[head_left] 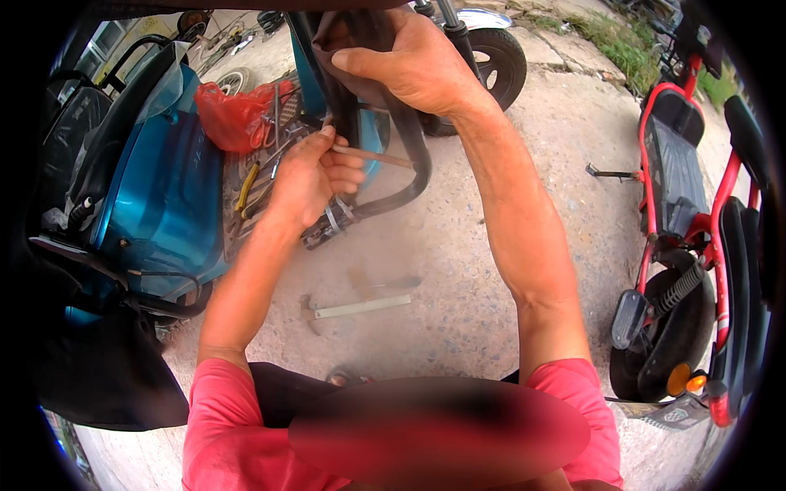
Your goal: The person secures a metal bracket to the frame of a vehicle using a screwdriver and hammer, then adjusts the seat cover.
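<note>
My right hand (pixel 397 69) grips a dark brown cloth (pixel 342 37) against the upper part of a black tubular frame (pixel 417 143). Below it, my left hand (pixel 315 172) holds a thin brown rod (pixel 381 157) between thumb and fingers; the rod reaches across to the frame's side tube. Tools, including yellow-handled pliers (pixel 246 186), lie in a pile left of the frame. A hammer (pixel 360 308) with a pale handle lies on the concrete below my hands, another blurred tool beside it.
A teal scooter body (pixel 164 196) stands at the left, a red plastic bag (pixel 233 114) by its upper edge. A red scooter (pixel 667 213) stands at the right. A black wheel (pixel 501 61) is at the top, with cracked paving and grass beyond.
</note>
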Action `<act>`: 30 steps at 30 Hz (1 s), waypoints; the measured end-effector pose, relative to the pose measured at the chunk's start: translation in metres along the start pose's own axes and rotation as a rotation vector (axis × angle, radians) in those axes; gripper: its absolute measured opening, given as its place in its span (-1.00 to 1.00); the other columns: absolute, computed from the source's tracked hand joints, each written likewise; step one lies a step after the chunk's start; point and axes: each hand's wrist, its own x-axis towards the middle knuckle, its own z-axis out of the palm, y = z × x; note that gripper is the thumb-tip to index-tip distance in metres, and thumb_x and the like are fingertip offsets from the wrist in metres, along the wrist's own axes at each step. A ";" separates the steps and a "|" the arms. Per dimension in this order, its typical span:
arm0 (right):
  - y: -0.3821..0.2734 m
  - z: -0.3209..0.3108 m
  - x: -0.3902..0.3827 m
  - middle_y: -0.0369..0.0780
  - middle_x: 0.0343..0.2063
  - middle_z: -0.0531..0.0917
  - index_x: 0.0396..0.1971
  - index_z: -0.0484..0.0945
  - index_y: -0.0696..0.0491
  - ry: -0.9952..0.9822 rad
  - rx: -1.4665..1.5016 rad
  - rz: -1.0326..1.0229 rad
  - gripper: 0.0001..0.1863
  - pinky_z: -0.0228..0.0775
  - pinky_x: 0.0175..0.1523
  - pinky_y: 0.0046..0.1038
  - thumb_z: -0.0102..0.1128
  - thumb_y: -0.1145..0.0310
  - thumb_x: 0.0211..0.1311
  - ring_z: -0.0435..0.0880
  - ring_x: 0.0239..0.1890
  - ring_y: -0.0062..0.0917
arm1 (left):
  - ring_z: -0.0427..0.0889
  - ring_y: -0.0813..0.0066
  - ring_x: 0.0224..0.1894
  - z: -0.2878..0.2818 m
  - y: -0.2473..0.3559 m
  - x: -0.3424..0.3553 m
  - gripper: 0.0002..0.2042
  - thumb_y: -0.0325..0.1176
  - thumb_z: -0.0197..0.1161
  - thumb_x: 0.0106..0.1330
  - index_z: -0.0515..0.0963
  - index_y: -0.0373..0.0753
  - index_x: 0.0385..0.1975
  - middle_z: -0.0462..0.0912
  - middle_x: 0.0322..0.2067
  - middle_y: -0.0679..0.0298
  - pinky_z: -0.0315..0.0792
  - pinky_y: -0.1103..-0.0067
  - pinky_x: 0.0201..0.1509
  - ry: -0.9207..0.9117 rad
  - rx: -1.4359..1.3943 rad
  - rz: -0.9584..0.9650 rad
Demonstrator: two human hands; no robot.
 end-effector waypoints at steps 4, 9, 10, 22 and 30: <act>0.003 0.002 0.001 -0.12 -0.23 0.72 0.00 0.56 0.21 0.024 -0.020 -0.011 -0.52 0.49 0.00 -0.40 0.36 0.25 0.15 0.67 -0.18 -0.44 | 0.71 0.33 -0.45 -0.005 0.014 -0.005 -0.68 -0.09 0.03 0.55 0.49 -0.26 -0.22 0.70 -0.41 0.08 0.57 0.50 -0.39 -0.023 0.194 -0.045; 0.007 0.006 0.003 -0.23 -0.24 0.70 0.01 0.55 0.20 -0.072 0.251 0.041 -0.62 0.49 -0.05 -0.46 0.33 0.42 0.22 0.64 -0.21 -0.54 | 0.72 0.39 -0.34 -0.005 0.023 -0.007 -0.59 -0.01 0.14 0.47 0.55 -0.33 -0.19 0.71 -0.37 0.11 0.55 0.49 -0.24 0.135 0.665 0.101; 0.009 0.009 0.004 -0.31 -0.24 0.67 0.01 0.54 0.18 -0.060 0.305 -0.043 -0.67 0.49 -0.11 -0.49 0.29 0.51 0.25 0.60 -0.23 -0.61 | 0.71 0.41 -0.29 -0.009 0.028 -0.005 -0.57 -0.03 0.24 0.40 0.58 -0.38 -0.16 0.73 -0.31 0.11 0.54 0.48 -0.15 0.195 0.907 0.340; 0.036 0.014 0.002 -0.27 -0.14 0.67 0.04 0.59 0.15 0.046 0.170 0.039 -0.44 0.46 0.05 -0.52 0.41 0.01 0.24 0.60 -0.09 -0.63 | 0.67 0.46 -0.34 0.045 0.091 -0.013 -0.56 -0.05 0.37 0.30 0.55 -0.38 -0.16 0.70 -0.36 0.17 0.54 0.48 -0.17 0.130 0.832 0.718; 0.021 0.018 -0.003 -0.21 -0.20 0.75 -0.01 0.66 0.14 0.167 -0.031 0.015 -0.43 0.50 0.06 -0.44 0.43 -0.03 0.17 0.69 -0.13 -0.52 | 0.65 0.51 -0.49 0.053 0.106 -0.009 -0.69 -0.15 0.24 0.40 0.54 -0.34 -0.30 0.66 -0.50 0.19 0.50 0.54 -0.34 0.163 1.093 0.659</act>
